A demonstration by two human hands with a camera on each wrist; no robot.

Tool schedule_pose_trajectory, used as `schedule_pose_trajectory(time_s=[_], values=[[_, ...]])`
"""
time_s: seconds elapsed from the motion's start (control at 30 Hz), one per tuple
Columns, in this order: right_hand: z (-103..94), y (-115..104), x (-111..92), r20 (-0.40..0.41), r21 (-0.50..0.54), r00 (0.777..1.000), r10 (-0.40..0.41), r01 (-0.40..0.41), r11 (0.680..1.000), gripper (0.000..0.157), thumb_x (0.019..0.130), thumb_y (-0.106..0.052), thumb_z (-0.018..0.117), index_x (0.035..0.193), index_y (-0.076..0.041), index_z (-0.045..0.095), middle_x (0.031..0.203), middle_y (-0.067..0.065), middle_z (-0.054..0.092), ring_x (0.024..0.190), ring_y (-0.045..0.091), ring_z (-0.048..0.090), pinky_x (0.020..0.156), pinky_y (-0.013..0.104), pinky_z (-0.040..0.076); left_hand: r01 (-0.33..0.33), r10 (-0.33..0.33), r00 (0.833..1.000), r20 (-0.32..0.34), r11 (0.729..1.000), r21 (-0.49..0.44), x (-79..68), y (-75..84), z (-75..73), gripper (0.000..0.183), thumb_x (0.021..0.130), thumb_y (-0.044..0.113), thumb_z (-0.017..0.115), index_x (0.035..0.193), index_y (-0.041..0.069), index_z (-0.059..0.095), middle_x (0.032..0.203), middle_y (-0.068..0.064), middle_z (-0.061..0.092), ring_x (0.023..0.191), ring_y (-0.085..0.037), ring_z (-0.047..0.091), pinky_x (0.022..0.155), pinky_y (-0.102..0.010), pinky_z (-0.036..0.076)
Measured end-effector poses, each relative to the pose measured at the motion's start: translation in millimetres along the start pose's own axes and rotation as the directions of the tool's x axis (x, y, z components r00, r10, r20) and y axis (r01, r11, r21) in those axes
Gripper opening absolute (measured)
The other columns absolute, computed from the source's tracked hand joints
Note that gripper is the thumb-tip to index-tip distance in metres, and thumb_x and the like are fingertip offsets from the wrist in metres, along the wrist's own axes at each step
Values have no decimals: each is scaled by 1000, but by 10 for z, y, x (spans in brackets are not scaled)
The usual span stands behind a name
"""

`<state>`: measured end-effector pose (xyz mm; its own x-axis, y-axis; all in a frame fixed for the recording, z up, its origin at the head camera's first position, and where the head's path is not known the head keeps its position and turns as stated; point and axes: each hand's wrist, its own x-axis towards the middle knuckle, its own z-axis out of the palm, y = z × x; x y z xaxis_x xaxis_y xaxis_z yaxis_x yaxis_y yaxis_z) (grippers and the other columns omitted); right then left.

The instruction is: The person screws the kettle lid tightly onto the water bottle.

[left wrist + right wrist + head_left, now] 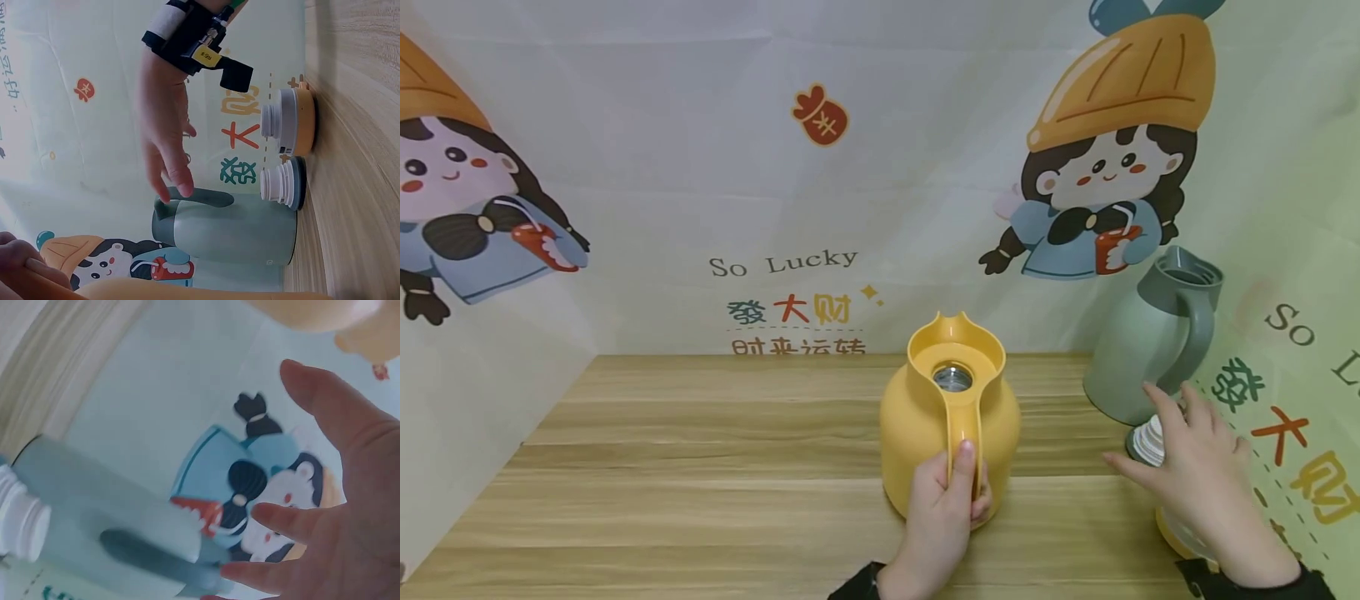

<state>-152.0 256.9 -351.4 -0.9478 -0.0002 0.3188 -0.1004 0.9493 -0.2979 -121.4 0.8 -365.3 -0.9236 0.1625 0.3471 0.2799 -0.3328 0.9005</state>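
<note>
My left hand (942,510) grips the handle of a yellow thermos jug (901,433), which stands upright with its round mouth uncovered. Over to the right, my right hand (1206,475) hovers with fingers spread and nothing held. Below and beside it sit two stoppers: a white-threaded one with a dark green base (284,182), and a grey one with a yellow base (294,122), partly hidden by the hand in the head view. In the right wrist view, the right hand's (350,487) thumb and fingers stand apart.
Behind the stoppers a grey-green thermos jug (1120,358) stands at the table's back right corner, near the printed side wall. A printed backdrop (662,150) rises along the back of the wooden table (700,467).
</note>
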Motion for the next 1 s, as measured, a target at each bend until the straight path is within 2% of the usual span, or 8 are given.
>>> schedule_pose_trajectory(time_s=[0.07,0.23,0.37,0.47,0.63,0.73,0.87,1.0], values=[[10,91,-17,-23,0,999,21,-21,1000,95,68,-52,74,136,-4,29,135,38,14,115,61,15,75,79,13,1,-1,1000,-3,1000,4,2,-4,0,45,102,19,36,68,-10,41,50,-4,37,43,-8,34,42,-17,29],[78,304,-76,-18,5,996,89,-88,996,108,67,-57,73,142,-5,14,136,40,5,115,64,7,72,83,8,12,-12,1000,-9,1000,10,1,-12,-3,44,102,18,36,69,-10,42,50,-3,37,42,-8,34,42,-17,29],[129,445,-114,34,-12,991,127,-127,992,118,65,-61,73,144,-8,3,133,44,3,110,69,9,67,84,10,26,-26,1000,-11,1000,3,-1,-15,-4,44,102,18,36,70,-11,42,50,-2,37,42,-8,34,41,-16,29],[162,529,-137,97,-28,983,156,-154,988,119,65,-62,72,143,-4,3,129,47,5,105,71,12,64,83,15,31,-31,999,-13,999,8,-1,-12,-5,44,102,19,37,70,-10,43,50,-2,37,42,-8,34,42,-16,29],[242,674,-144,226,-49,957,182,-175,983,119,66,-62,70,137,10,7,120,50,11,98,72,15,71,78,22,33,-33,999,-17,999,21,-3,-2,-7,45,102,21,37,69,-10,43,50,-3,37,42,-8,34,42,-16,29],[292,751,-151,305,-51,932,197,-190,980,121,67,-63,69,137,11,3,117,50,12,94,71,20,74,76,25,32,-31,999,-16,999,21,-5,-5,-9,45,102,21,37,69,-10,43,50,-3,37,42,-8,34,42,-16,29],[337,812,-174,361,-60,909,207,-199,978,117,69,-62,68,135,12,6,112,49,17,87,67,29,70,72,32,30,-30,999,-19,999,27,-6,-8,-11,45,102,20,37,68,-10,43,50,-3,38,42,-8,34,42,-16,28],[368,834,-195,408,-71,883,231,-222,973,116,68,-62,69,134,13,9,112,48,18,91,68,29,71,73,32,36,-35,999,-23,999,34,-2,-11,-11,45,102,21,37,68,-9,44,49,-3,38,42,-8,34,42,-16,28]])
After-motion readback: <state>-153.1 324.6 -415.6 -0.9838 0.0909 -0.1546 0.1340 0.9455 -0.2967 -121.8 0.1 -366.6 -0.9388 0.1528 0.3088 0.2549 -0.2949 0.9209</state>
